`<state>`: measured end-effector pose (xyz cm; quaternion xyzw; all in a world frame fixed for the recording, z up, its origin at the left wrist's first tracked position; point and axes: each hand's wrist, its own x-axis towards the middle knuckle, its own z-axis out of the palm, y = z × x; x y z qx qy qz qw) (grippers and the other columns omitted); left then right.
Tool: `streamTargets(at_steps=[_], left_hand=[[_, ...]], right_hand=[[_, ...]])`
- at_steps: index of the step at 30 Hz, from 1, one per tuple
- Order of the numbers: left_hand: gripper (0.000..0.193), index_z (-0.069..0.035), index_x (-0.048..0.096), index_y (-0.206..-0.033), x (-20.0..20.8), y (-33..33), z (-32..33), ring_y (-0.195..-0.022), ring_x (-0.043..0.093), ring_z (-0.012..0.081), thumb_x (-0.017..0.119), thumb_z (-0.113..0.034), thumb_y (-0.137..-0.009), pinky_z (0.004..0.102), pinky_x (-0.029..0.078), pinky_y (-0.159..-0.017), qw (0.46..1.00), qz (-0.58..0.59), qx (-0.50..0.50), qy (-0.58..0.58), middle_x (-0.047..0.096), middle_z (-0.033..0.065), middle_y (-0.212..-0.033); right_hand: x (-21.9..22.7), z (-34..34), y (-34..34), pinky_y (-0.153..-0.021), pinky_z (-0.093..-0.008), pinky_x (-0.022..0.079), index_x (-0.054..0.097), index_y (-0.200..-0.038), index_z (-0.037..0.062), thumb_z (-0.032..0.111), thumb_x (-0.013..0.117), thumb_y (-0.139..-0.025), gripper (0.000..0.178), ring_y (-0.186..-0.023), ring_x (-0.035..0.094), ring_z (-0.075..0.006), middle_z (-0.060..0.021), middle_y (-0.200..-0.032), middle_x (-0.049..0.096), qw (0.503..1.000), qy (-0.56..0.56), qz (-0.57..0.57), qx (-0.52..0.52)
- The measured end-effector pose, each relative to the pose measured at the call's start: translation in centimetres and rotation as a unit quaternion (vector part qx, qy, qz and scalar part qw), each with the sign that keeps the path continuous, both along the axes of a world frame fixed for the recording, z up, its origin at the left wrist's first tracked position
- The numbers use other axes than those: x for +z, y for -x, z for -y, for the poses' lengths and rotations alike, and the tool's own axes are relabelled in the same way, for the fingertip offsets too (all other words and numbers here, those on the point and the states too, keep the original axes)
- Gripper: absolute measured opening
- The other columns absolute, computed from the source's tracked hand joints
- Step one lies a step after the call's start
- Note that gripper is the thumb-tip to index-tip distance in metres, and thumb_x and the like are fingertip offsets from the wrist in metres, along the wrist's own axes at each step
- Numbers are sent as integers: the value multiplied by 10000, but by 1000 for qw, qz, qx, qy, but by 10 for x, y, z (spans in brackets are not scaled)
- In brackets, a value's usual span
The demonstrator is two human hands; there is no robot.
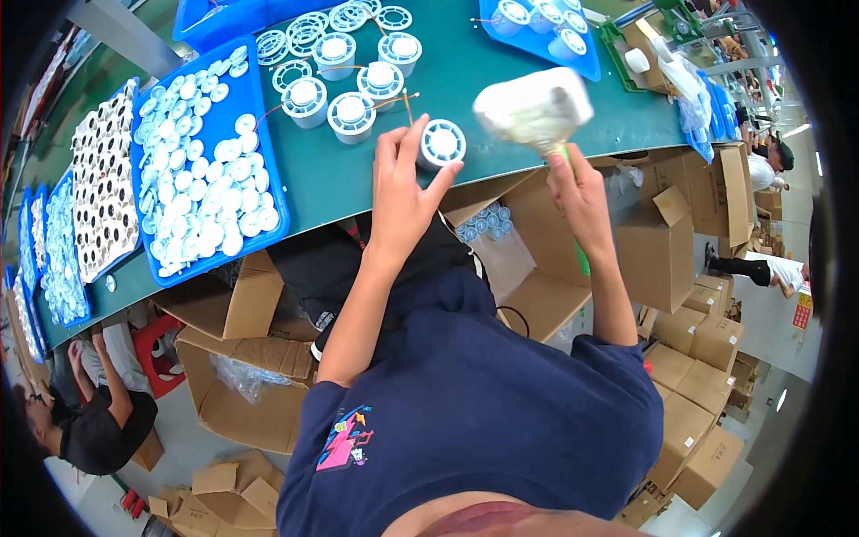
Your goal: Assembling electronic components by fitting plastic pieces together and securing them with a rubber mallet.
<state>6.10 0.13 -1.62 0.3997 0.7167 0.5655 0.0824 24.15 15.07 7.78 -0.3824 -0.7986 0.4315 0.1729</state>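
My left hand (402, 183) rests at the front edge of the green table, its thumb and forefinger round a white round housing (444, 143). That housing stands upright and has a slotted ring on top. To its right, my right hand (580, 192) grips the handle of a mallet (534, 107). The mallet's thick head is whitish, scuffed and a little blurred, held above the table. Beyond my left hand stand several similar housings (352, 116) with thin wires, next to loose slotted rings (305, 34).
A blue tray (277, 192) of small white discs lies to the left, beside a tray of dark-centred parts (103, 174). Another blue tray (586, 64) with housings sits at the back right. Open cardboard boxes (559, 242) stand below the table edge. A person in black (103, 416) sits at lower left.
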Motion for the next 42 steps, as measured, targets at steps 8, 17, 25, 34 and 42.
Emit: streamTargets(at_steps=[8,17,25,34,42], left_hand=[[838,14,318,-1541,-4,0,-6,-1197,542,364,781,-221,-883,475,395,-1031,999,-15,3,-36,549,197,-1331],[780,26,316,-1538,-5,0,-11,-1154,565,367,729,-172,-907,484,402,-1031,998,-39,-15,-43,586,212,-1289],[877,-30,283,-1579,-6,-2,-12,-1260,543,383,783,-220,-884,471,400,-1089,999,-36,-17,-13,581,223,-1357],[974,-32,269,-1575,-11,-1,-12,-1210,599,378,859,-208,-821,462,436,-1054,999,-31,-14,-6,652,202,-1305],[1017,24,243,-1560,-7,-2,-11,-1158,619,400,876,-188,-793,466,454,-1026,1000,-13,7,-4,677,184,-1270]], right_hand=[[6,6,-5,-551,-294,391,587,-1041,9,309,553,-1083,305,-604,463,-79,-16,-639,500,998,46,-6,-31],[-1,-2,2,-580,-328,424,588,-1068,11,314,551,-1082,306,-587,522,-200,-95,-666,555,998,-37,40,28],[-1,-17,7,-542,-313,374,592,-1035,6,333,562,-1083,332,-614,411,-74,-51,-646,457,989,-92,77,83],[49,-37,38,-563,-429,413,643,-1104,36,396,618,-1036,367,-557,516,-351,-214,-644,534,961,-188,144,142],[62,-34,65,-619,-510,498,619,-1019,59,509,622,-990,451,-729,653,-435,-222,-727,648,886,-365,165,234]])
